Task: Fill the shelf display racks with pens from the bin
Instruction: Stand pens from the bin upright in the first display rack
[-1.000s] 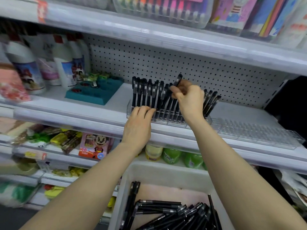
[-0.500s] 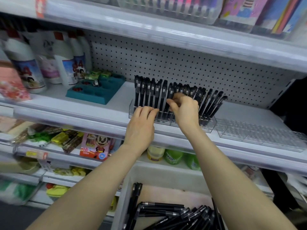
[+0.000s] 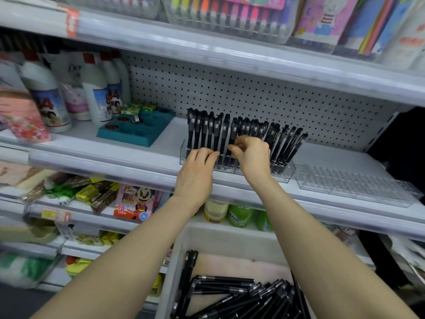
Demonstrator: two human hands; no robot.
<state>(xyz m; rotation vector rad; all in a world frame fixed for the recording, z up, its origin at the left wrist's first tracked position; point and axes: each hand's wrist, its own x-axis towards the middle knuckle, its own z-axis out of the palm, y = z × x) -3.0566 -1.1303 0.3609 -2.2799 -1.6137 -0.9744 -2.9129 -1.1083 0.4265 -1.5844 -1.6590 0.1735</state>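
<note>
A clear pen rack [image 3: 286,172] stands on the middle shelf, holding a row of upright black pens [image 3: 207,130]. My left hand [image 3: 197,173] lies on the rack's front left edge, fingers curled over it. My right hand [image 3: 253,157] is at the middle of the rack, its fingertips pinched on a black pen [image 3: 233,132] that stands in a slot. Below, a white bin [image 3: 230,240] holds several loose black pens [image 3: 241,295]. A second clear rack [image 3: 356,186] to the right has no pens in it.
A teal holder [image 3: 138,132] and white bottles [image 3: 96,97] stand left of the rack. A pegboard [image 3: 253,95] backs the shelf. The upper shelf carries marker sets [image 3: 230,17]. Snack packs and green bottles [image 3: 240,215] fill the lower shelves.
My right hand has come down from above the row with the pen, which now stands in the rack. The left hand has stayed on the rack's front.
</note>
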